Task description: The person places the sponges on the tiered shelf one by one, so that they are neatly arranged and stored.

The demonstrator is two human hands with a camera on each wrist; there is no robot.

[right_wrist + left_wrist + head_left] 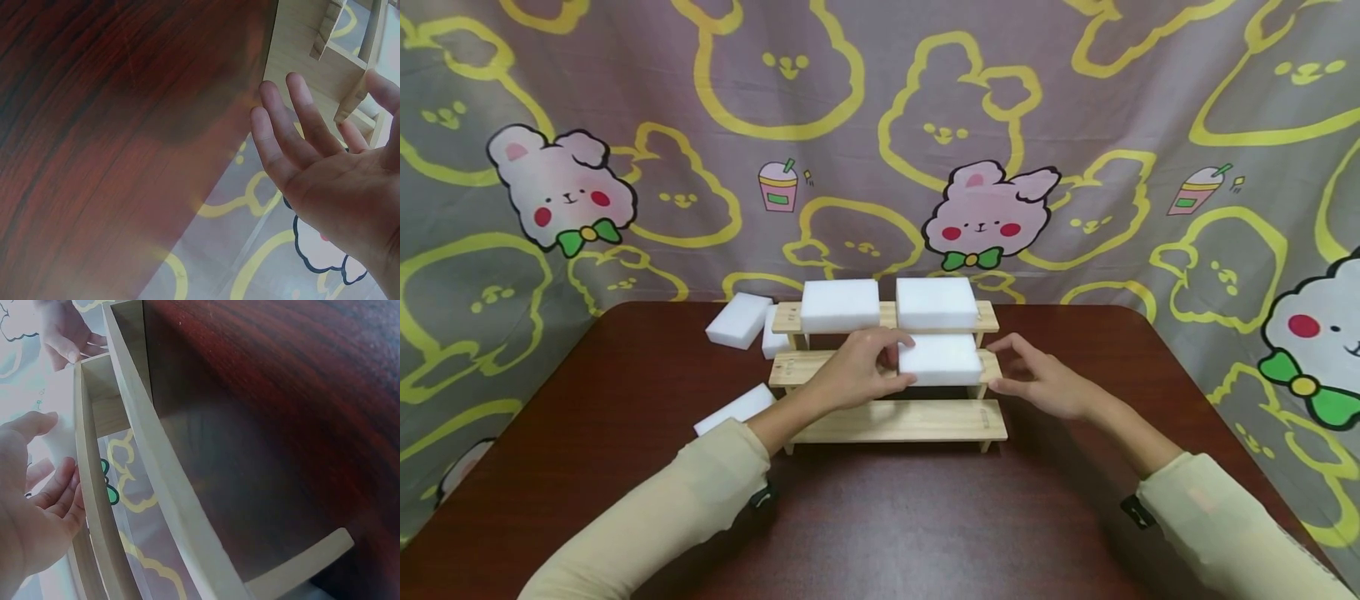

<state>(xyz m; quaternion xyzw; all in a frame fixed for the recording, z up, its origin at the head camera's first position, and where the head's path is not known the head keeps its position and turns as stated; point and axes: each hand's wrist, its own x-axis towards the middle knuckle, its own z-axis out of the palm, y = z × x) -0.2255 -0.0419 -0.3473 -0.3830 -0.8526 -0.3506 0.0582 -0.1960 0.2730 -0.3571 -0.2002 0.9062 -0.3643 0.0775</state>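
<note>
A white foam block point(939, 359) lies flat on the right part of the middle step of a three-step wooden stand point(895, 422). At its left end my left hand point(862, 365) pinches it, index finger at the back corner and thumb at the front. In the left wrist view the left hand point(37, 487) curls beside the stand's rail. My right hand point(1054, 385) is just off the right end of that step, thumb and index finger apart and nothing between them. The right wrist view shows the right hand point(337, 181) with its fingers spread loosely.
Two white blocks, one left point(840, 304) and one right point(936, 302), lie on the top step. Left of the stand, on the dark red table point(895, 525), are a tilted block point(739, 320), one partly behind the stand point(775, 337), and another point(737, 407) near my left forearm. A patterned curtain point(865, 167) hangs behind.
</note>
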